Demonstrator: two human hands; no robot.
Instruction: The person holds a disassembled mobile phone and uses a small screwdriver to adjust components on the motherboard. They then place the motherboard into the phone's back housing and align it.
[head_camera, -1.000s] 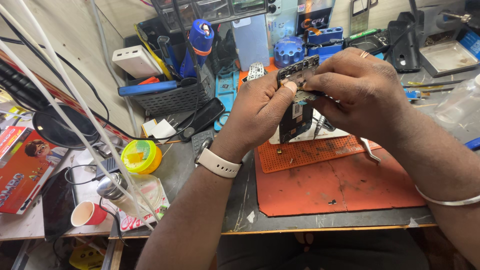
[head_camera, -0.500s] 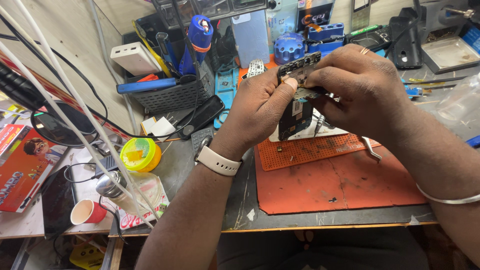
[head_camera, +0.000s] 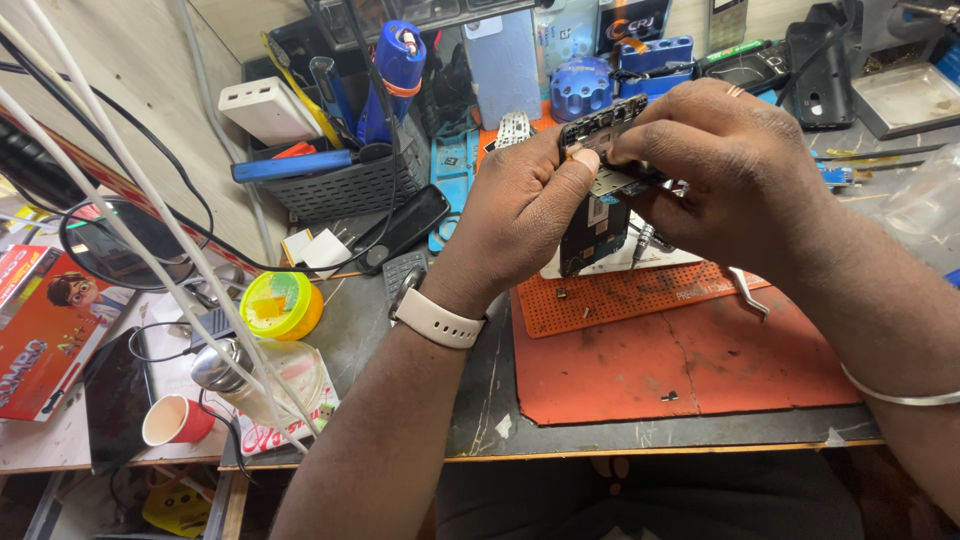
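Nearest you, the orange work mat (head_camera: 690, 350) lies on the bench edge, with tiny screws scattered on it and a pair of tweezers (head_camera: 748, 292) at its right side. Above the mat your two hands meet. Your left hand (head_camera: 520, 215), with a pale wristband (head_camera: 437, 320) on its wrist, has its fingers curled shut around the opened phone (head_camera: 598, 190), the thumb pressed on the upper edge and the dark body hanging down below your palm. Your right hand (head_camera: 725, 170) is closed on the same phone from the other side, its fingertips pinched at the top where the bare board shows; what exactly sits between those fingertips is hidden. Compared with a second ago, very little has shifted: both hands hold the phone at the same height above the mat, only tilted a touch and drawn slightly closer to you, so my reading is that you are in the middle of one fine step at the top edge, not between steps. To the left, well apart from the hands, stand a yellow tape roll (head_camera: 283, 305) and a small red cup (head_camera: 178, 420). Farther back, a black basket (head_camera: 345, 185) holds tools and a blue bottle (head_camera: 398, 75), and blue parts trays (head_camera: 585, 90) sit behind the phone.
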